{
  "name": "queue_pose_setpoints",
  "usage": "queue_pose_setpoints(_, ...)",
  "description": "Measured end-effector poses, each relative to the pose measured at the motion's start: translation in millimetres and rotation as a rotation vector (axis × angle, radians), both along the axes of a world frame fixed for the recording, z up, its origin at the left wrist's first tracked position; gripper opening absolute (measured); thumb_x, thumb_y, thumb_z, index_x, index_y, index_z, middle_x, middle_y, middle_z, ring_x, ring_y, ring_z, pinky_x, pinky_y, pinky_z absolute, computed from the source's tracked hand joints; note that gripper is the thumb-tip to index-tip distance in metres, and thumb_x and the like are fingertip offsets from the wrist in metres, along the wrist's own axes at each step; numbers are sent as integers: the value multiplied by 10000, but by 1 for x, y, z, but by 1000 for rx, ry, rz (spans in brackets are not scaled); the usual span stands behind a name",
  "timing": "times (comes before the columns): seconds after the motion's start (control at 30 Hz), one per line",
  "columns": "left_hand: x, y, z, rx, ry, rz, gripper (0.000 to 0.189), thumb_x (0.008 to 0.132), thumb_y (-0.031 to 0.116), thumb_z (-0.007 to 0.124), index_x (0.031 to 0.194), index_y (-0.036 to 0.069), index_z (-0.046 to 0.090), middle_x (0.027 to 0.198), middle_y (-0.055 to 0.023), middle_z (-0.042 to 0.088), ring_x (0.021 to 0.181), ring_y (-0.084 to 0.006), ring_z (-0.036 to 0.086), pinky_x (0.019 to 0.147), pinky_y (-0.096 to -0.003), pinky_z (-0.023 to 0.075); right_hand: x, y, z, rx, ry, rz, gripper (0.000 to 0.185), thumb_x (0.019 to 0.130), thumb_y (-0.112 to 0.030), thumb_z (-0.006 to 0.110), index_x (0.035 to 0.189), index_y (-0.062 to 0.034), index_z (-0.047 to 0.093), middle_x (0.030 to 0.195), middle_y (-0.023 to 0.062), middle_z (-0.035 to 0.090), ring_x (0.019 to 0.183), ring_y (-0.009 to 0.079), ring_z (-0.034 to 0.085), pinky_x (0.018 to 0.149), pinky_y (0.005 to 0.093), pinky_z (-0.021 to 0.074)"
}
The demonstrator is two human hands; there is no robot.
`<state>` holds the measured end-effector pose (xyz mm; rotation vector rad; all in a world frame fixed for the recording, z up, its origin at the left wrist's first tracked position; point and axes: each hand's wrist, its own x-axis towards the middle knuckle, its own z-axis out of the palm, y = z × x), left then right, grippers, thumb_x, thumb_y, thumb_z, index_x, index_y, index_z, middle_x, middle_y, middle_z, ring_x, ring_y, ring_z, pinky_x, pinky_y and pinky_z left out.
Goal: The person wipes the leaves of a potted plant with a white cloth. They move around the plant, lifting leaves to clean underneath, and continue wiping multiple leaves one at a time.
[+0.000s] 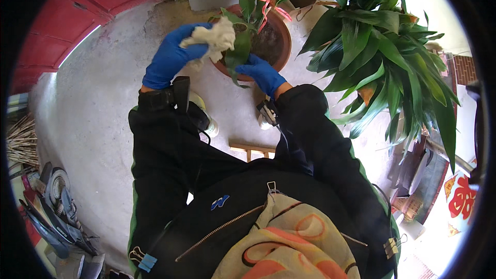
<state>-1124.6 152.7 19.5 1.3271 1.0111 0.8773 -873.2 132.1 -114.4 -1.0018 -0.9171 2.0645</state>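
My left hand, in a blue glove, holds a crumpled whitish cloth just left of a broad green leaf. My right hand, gloved in blue too, has its fingers at the lower part of that leaf; the thumb and fingertips are partly hidden, and the leaf seems held between them. The leaf belongs to a plant in a round terracotta-coloured pot with dark soil. A pink ribbon is tied round a cut stem above the pot.
A large leafy plant spreads at the right. Red doors stand at the upper left. A small wooden stool is below me, between my legs. Shoes and other items lie at the lower left, beneath a bundle of thin sticks.
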Motion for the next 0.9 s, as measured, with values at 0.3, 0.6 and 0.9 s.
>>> queue_pose_setpoints(0.3,64,-3,-37,856,791,-318,355,708,72,681,1048,175,693,1083,-60,650,906,-293,599,776,-360,505,1,-2,-11,126,-87,2,533,811,-23,675,1305,-64,480,1142,48,611,1015,182,610,889,323,498)
queue_pose_setpoints(0.6,90,32,-47,854,1012,41,356,755,91,619,1106,132,660,1102,-103,634,928,-318,587,775,-405,502,-4,-12,7,28,27,-52,536,799,10,621,1310,-41,466,1154,62,604,1001,184,599,899,334,482)
queue_pose_setpoints(0.9,76,-5,-16,746,969,-183,296,739,85,625,1027,135,665,961,-96,634,846,-313,582,730,-403,491,3,-18,30,-287,499,29,548,895,-414,548,1340,-108,457,1220,116,568,1156,278,537,1011,473,403)
